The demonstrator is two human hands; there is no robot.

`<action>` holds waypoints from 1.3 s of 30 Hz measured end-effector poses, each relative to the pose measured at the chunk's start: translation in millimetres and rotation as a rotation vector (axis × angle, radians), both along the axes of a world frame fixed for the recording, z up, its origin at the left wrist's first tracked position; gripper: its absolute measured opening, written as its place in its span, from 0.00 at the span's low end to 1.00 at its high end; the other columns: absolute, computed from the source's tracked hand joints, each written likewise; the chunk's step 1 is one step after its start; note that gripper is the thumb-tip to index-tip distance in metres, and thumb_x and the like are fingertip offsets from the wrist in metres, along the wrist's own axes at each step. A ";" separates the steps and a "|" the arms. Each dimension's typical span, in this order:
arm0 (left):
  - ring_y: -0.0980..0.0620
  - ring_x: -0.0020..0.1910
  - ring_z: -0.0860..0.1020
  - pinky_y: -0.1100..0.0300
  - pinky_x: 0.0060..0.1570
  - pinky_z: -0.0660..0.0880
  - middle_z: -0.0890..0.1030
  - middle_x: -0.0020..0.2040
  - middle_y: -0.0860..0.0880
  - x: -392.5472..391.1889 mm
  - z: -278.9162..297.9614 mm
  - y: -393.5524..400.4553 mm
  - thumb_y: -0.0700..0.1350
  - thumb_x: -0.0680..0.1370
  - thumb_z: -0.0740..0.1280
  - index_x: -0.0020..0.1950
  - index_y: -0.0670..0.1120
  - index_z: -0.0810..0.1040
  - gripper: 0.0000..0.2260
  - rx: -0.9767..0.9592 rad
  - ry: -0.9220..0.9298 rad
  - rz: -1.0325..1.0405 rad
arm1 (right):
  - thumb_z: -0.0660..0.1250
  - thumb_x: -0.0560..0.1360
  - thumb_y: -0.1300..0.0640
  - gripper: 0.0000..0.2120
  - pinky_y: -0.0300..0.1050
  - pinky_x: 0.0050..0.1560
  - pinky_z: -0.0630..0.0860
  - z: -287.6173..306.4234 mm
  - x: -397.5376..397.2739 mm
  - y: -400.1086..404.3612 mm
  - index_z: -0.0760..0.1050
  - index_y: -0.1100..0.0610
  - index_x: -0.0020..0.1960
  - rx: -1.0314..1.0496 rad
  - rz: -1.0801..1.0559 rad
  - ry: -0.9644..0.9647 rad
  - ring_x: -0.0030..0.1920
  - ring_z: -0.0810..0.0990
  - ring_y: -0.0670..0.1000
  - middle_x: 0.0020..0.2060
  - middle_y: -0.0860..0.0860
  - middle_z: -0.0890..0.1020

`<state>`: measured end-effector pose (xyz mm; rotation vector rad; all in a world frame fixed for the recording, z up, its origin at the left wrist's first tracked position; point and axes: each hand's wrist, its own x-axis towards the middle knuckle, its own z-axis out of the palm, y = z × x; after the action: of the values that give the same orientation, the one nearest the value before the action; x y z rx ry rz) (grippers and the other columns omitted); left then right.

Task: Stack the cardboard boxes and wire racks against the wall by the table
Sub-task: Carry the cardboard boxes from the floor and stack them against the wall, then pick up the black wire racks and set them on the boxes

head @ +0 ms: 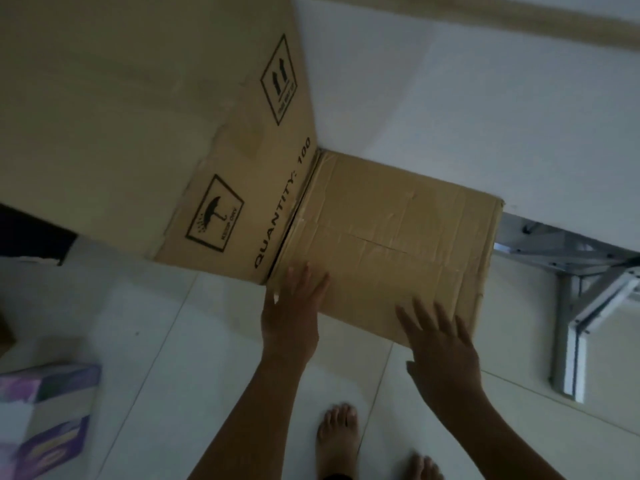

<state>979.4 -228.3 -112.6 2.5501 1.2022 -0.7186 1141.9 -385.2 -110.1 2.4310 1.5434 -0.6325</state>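
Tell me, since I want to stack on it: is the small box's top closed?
Closed. The small box's top flaps lie flat, meeting at a seam, with both open hands, left hand and right hand, at its near edge.

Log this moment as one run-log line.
left hand: open, flat on smaller box | right hand: open at its near edge | smaller box: on floor against wall, beside tall box

both arms reach forward; left grip (294, 306) and right grip (441, 344) flat, fingers straight and spread.
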 end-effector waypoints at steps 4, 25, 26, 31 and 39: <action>0.46 0.81 0.50 0.46 0.77 0.57 0.46 0.83 0.52 -12.3 41.0 -26.7 0.47 0.82 0.59 0.81 0.59 0.40 0.35 0.037 -0.045 0.134 | 0.76 0.65 0.49 0.37 0.64 0.69 0.63 47.4 -16.2 13.4 0.69 0.49 0.72 0.046 0.025 -0.013 0.72 0.66 0.62 0.73 0.55 0.69; 0.49 0.81 0.49 0.47 0.77 0.56 0.48 0.83 0.54 -180.5 400.4 -94.1 0.53 0.81 0.59 0.81 0.62 0.46 0.32 0.160 -0.267 0.782 | 0.75 0.65 0.49 0.30 0.65 0.65 0.68 426.7 -195.7 35.0 0.75 0.51 0.66 0.288 0.378 0.068 0.68 0.73 0.61 0.66 0.56 0.76; 0.49 0.81 0.49 0.47 0.77 0.55 0.47 0.83 0.54 -196.4 406.2 -89.5 0.54 0.81 0.59 0.81 0.62 0.46 0.32 0.167 -0.264 0.810 | 0.74 0.65 0.50 0.31 0.65 0.66 0.67 434.6 -211.8 44.1 0.74 0.51 0.67 0.294 0.400 0.072 0.68 0.72 0.61 0.67 0.56 0.75; 0.45 0.78 0.63 0.43 0.69 0.70 0.62 0.80 0.51 -292.5 429.6 -61.4 0.50 0.75 0.68 0.80 0.60 0.60 0.34 0.206 -0.315 0.942 | 0.59 0.68 0.47 0.27 0.64 0.63 0.70 458.5 -300.1 102.2 0.74 0.50 0.67 0.324 0.517 0.110 0.67 0.74 0.61 0.67 0.56 0.76; 0.40 0.66 0.77 0.42 0.55 0.79 0.79 0.67 0.45 -466.4 441.9 -14.9 0.47 0.67 0.67 0.69 0.50 0.77 0.29 0.301 -0.310 1.121 | 0.54 0.79 0.45 0.29 0.54 0.74 0.39 469.4 -460.1 193.0 0.50 0.44 0.78 0.282 0.624 0.220 0.78 0.44 0.54 0.79 0.50 0.49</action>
<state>513.1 -243.2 329.4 1.5815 2.3279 0.1245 681.8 -192.2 359.3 1.9004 2.4658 -0.5922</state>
